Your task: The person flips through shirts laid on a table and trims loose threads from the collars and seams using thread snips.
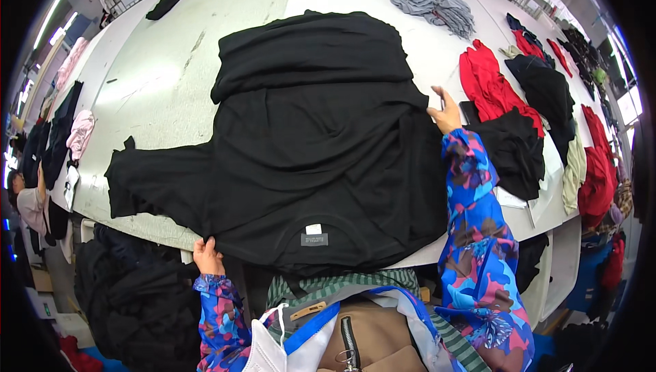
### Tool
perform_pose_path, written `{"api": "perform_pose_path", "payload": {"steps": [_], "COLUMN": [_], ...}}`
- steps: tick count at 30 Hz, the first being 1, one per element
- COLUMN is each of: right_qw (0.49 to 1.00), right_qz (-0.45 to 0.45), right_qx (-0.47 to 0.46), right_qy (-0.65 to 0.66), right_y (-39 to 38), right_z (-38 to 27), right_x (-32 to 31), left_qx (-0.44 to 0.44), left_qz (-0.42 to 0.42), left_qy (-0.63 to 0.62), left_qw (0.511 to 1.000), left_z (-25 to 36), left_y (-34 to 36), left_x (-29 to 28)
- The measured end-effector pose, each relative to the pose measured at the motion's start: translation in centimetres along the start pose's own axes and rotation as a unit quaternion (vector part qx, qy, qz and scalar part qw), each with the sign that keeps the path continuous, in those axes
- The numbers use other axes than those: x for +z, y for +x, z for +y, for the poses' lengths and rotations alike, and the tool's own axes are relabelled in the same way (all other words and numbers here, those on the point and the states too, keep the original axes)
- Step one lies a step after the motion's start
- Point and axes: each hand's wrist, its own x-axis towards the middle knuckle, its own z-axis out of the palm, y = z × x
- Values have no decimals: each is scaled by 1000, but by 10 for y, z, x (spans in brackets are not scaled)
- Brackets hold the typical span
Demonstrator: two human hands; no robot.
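Observation:
A black garment (314, 139) lies spread on the light worktable (137, 50), folded over at its far end, one sleeve stretched out to the left and a neckline with a label at the near edge. My left hand (208, 257) pinches the garment's near left corner at the table edge. My right hand (445, 111) is at the garment's right edge, fingers raised and apart; whether a fingertip touches the fabric is unclear.
Grey cloth (430, 6) lies at the back, a black strip (174, 1) farther left. Red garments (492, 78) and dark clothes (509, 153) are piled rightward. Black fabric (130, 290) fills a bin below left. Another person (31, 204) works at the far left.

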Motion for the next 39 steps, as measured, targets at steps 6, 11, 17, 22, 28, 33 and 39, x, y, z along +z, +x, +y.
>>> {"api": "perform_pose_path", "payload": {"steps": [6, 11, 17, 22, 28, 33, 39], "right_qw": [991, 915, 835, 916, 955, 964, 900], "right_qz": [-117, -376, -500, -364, -262, -253, -342], "right_qx": [42, 67, -89, 55, -72, -73, 174], "right_qy": [-51, 131, 211, 161, -117, -44, 207], "right_y": [5, -45, -148, -144, -156, -159, -138], "right_z": [-1, -182, -257, -199, -152, -129, -133], "right_x": [-6, -4, 46, 55, 82, 92, 29], "left_qx": [472, 77, -179, 101, 397, -86, 173], "left_qz": [170, -277, -479, -122, 171, -438, 5], "left_qy": [380, 141, 78, -164, -162, 63, 238], "left_qw": [777, 947, 856, 974, 887, 892, 956], "left_z": [40, 79, 19, 150, 261, 114, 31], "left_y": [-24, -83, -98, 22, 122, 165, 142], "left_x": [53, 130, 178, 103, 72, 172, 297]}}
